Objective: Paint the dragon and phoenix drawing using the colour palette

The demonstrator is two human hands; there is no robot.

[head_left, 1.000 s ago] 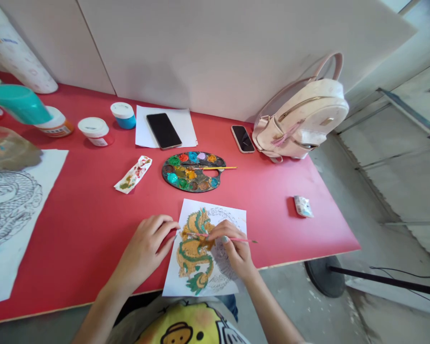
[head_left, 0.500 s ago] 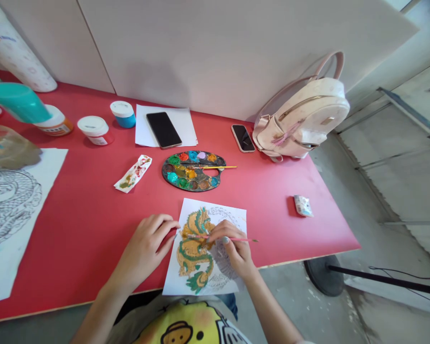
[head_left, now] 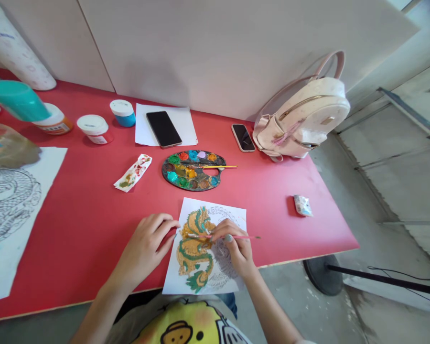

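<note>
My right hand pinches a thin pink paintbrush over a sheet of white paper. The brush tip points left, onto the painted half of a dragon drawing, coloured ochre and green; its right half is bare line work, partly covered by my hand. My left hand rests at the sheet's left edge, fingers slightly bent and apart, holding nothing. Beyond the sheet lies a dark paint palette with several filled wells, and a yellow-handled paintbrush across it.
A paint-stained tissue lies left of the palette. Lidded paint jars, a cup of murky water and another line drawing occupy the left. Phones, a pink backpack and a small packet are farther right.
My right hand and the pink paintbrush have shifted slightly to the right over the drawing. My left hand stays in place.
</note>
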